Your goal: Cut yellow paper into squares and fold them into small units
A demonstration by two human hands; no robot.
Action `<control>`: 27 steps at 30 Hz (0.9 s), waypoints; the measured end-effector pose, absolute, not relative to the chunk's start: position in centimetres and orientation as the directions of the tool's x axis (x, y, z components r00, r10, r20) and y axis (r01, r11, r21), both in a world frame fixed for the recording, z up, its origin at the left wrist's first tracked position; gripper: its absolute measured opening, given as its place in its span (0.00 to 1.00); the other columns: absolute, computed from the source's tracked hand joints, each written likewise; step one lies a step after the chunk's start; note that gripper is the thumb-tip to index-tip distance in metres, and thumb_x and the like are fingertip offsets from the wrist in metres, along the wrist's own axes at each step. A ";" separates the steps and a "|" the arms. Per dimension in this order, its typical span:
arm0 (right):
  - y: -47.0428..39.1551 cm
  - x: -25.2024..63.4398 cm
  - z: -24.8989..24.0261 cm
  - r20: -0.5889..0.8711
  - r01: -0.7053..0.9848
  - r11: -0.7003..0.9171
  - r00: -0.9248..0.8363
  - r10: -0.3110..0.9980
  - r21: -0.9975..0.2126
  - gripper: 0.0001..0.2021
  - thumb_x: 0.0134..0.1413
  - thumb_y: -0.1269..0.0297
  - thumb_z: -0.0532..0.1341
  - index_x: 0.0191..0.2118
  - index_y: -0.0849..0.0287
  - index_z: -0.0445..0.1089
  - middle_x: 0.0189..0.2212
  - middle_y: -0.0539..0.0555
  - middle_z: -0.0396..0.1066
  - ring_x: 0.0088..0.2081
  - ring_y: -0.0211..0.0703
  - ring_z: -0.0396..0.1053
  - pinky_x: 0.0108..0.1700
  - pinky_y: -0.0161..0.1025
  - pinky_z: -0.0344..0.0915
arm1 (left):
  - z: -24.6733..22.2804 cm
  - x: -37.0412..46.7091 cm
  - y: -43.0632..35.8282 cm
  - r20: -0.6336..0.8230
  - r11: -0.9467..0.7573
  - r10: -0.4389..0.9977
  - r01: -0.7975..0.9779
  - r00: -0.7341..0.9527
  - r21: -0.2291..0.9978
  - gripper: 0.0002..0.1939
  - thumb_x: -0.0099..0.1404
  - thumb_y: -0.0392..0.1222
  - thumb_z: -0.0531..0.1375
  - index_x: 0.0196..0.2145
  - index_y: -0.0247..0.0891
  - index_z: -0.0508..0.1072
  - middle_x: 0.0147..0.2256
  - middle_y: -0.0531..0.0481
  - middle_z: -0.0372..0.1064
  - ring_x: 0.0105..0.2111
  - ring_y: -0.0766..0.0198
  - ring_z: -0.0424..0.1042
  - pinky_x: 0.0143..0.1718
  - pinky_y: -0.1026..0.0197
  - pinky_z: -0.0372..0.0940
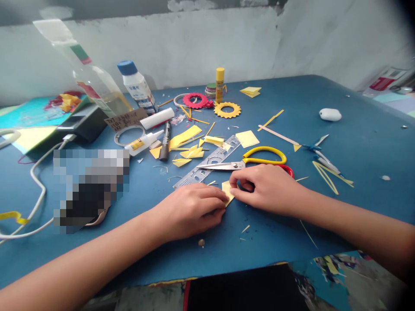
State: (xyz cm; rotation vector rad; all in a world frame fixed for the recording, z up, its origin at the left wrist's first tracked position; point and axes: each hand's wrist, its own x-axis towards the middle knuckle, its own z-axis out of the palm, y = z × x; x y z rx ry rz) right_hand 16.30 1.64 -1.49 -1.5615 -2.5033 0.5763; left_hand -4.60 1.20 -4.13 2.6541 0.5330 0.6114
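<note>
- Right hand [266, 190] pinches the paper [228, 190], toward the front edge of the surface [366, 142]; left hand [194, 207] touches it, grip cannot be told.
- Done: red ring [186, 100] and yellow ring [218, 110], toward the back edge, appear complete.
- Remaining: paper appears part-worked; yellow square [248, 139] lies flat.

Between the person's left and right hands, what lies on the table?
A small piece of yellow paper lies between the left hand and right hand, at their fingertips; the head view shows it.
</note>
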 end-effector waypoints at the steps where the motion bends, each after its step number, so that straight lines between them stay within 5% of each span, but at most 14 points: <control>1: 1.6 16.3 -1.5 -0.083 0.834 0.392 -0.455 0.886 -0.388 0.06 0.51 0.60 0.58 0.29 0.52 0.71 0.21 0.46 0.67 0.23 0.36 0.62 0.24 0.35 0.47 | -4.2 -4.6 1.2 0.349 -0.872 0.426 0.276 0.835 0.405 0.07 0.65 0.32 0.55 0.35 0.34 0.73 0.40 0.46 0.75 0.38 0.62 0.75 0.41 0.62 0.69; 6: 1.6 16.3 -1.6 -0.064 0.828 0.403 -0.461 0.885 -0.390 0.06 0.51 0.60 0.58 0.29 0.53 0.71 0.21 0.46 0.67 0.23 0.36 0.62 0.24 0.35 0.47 | -4.2 -4.5 1.1 0.373 -0.907 0.388 0.276 0.843 0.319 0.08 0.64 0.31 0.53 0.33 0.34 0.73 0.39 0.45 0.76 0.36 0.61 0.75 0.39 0.61 0.70; 14: 1.7 16.4 -1.7 -0.082 0.830 0.380 -0.448 0.890 -0.409 0.05 0.50 0.61 0.59 0.28 0.53 0.71 0.21 0.46 0.67 0.24 0.36 0.62 0.24 0.34 0.48 | -3.6 -5.0 1.1 0.316 -0.924 0.303 0.196 0.899 0.329 0.13 0.63 0.32 0.53 0.43 0.31 0.73 0.44 0.40 0.73 0.44 0.56 0.73 0.47 0.56 0.68; 21: 2.0 16.8 -1.8 -0.113 0.814 0.351 -0.447 0.887 -0.463 0.04 0.51 0.62 0.59 0.29 0.55 0.69 0.21 0.46 0.67 0.25 0.37 0.63 0.25 0.34 0.49 | -3.1 -5.0 0.8 0.234 -0.880 0.370 0.258 0.899 0.399 0.13 0.61 0.34 0.54 0.42 0.30 0.73 0.45 0.39 0.71 0.43 0.55 0.71 0.45 0.55 0.68; 27: 2.3 17.0 -2.0 -0.099 0.771 0.342 -0.460 0.882 -0.537 0.05 0.53 0.62 0.61 0.30 0.57 0.69 0.20 0.45 0.65 0.24 0.35 0.62 0.25 0.33 0.52 | -3.3 -4.9 0.6 0.208 -0.891 0.352 0.258 0.913 0.373 0.21 0.63 0.40 0.54 0.51 0.26 0.68 0.50 0.38 0.69 0.44 0.53 0.70 0.45 0.54 0.68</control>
